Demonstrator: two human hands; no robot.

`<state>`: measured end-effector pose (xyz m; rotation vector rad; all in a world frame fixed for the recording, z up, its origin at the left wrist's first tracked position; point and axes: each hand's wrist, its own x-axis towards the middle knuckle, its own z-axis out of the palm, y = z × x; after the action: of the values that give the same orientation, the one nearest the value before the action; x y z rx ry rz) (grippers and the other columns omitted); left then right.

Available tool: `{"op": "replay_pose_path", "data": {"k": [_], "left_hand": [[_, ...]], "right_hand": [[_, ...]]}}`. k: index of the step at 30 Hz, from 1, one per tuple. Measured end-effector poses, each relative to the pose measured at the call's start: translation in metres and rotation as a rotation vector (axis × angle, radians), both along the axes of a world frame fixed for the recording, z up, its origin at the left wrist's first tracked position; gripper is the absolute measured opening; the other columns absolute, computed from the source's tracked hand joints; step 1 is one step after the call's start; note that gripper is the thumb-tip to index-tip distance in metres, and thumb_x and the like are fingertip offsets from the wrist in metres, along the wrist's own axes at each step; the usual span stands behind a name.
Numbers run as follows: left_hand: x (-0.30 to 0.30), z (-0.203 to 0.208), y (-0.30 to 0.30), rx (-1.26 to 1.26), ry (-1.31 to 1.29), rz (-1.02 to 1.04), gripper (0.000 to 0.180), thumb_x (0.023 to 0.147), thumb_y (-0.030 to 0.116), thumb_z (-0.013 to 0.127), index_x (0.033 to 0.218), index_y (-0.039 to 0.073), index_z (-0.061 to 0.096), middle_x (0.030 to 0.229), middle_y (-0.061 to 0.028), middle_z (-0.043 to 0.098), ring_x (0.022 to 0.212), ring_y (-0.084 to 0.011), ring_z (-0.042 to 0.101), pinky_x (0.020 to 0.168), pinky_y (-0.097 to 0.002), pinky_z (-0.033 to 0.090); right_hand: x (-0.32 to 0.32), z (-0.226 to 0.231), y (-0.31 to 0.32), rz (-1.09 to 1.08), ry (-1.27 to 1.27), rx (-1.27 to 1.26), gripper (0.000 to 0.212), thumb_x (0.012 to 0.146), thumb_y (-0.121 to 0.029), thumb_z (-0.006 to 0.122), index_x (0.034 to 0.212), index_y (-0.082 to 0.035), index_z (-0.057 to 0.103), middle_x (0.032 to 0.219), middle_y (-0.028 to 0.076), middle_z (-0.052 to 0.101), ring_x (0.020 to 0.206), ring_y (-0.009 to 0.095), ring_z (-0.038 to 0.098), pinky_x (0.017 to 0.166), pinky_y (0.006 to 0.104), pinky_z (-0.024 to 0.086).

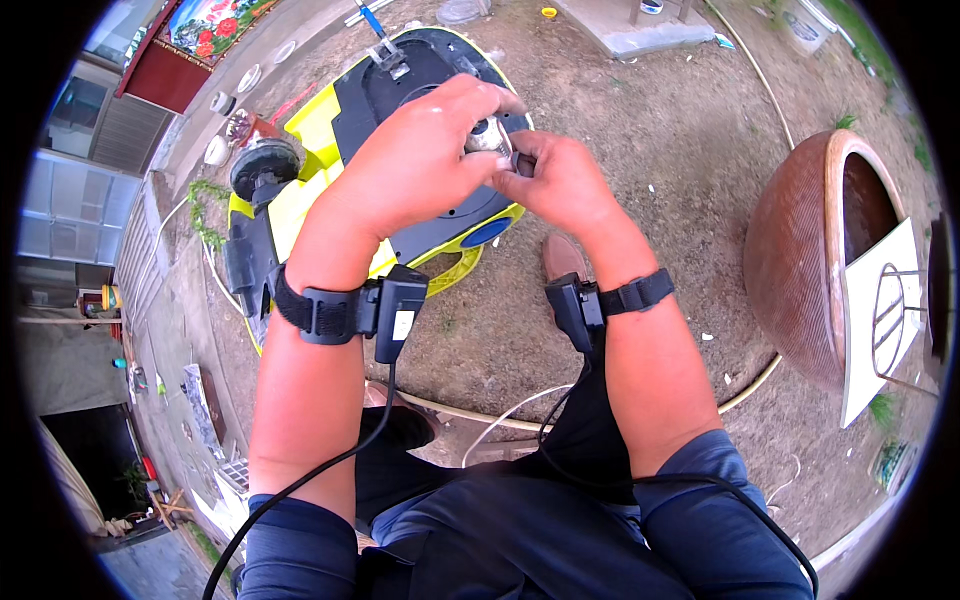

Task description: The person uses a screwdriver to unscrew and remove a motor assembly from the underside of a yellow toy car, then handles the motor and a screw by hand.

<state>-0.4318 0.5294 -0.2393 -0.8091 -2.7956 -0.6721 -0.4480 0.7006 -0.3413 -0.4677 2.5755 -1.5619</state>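
My left hand (430,150) curls around a small rounded silvery metal part (487,137), thumb below it and fingers above. Close against its right side, my right hand (562,180) pinches with thumb and fingertips at a small dark piece (521,163); what that piece is cannot be made out. Both hands are above a yellow and black ride-on toy vehicle (355,110) that looks turned over on the ground. A dark wheel (265,168) sticks out at its left, and a blue oval patch (487,233) shows on its near edge. My left hand hides part of its underside.
A large brown clay pot (795,250) lies tilted at the right, with a white board (880,320) against its mouth. A pale hose (755,385) crosses the dirt near my shoes. Black cables run from the wrist straps along my arms. A concrete slab (640,38) is at the back.
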Motion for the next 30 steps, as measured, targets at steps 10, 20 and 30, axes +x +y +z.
{"op": "replay_pose_path", "data": {"k": [10, 20, 30], "left_hand": [[-0.002, 0.0, -0.001, 0.061, -0.032, -0.096, 0.028, 0.086, 0.018, 0.075, 0.11, 0.006, 0.069, 0.099, -0.0141, 0.068, 0.092, -0.0337, 0.068, 0.08, -0.0385, 0.054], [-0.002, 0.0, -0.004, 0.014, 0.013, -0.056, 0.029, 0.084, 0.013, 0.076, 0.11, 0.004, 0.069, 0.103, -0.0137, 0.067, 0.092, -0.0302, 0.068, 0.079, -0.0377, 0.054], [-0.001, -0.001, -0.006, -0.131, -0.013, -0.096, 0.033, 0.084, 0.016, 0.077, 0.113, 0.006, 0.065, 0.106, -0.0154, 0.066, 0.097, -0.0369, 0.067, 0.084, -0.043, 0.053]], "right_hand": [[-0.002, -0.003, 0.0, -0.027, 0.003, 0.015, 0.043, 0.076, -0.037, 0.085, 0.102, -0.004, 0.073, 0.083, 0.014, 0.072, 0.076, 0.032, 0.071, 0.07, 0.042, 0.055], [-0.001, -0.004, 0.003, -0.018, -0.018, -0.071, 0.045, 0.076, -0.033, 0.086, 0.108, -0.004, 0.074, 0.086, 0.015, 0.073, 0.078, 0.028, 0.071, 0.073, 0.039, 0.056], [-0.006, 0.002, 0.019, 0.048, -0.122, -0.154, 0.046, 0.077, -0.03, 0.088, 0.111, -0.003, 0.075, 0.071, 0.001, 0.06, 0.066, 0.011, 0.054, 0.058, 0.032, 0.044]]}}
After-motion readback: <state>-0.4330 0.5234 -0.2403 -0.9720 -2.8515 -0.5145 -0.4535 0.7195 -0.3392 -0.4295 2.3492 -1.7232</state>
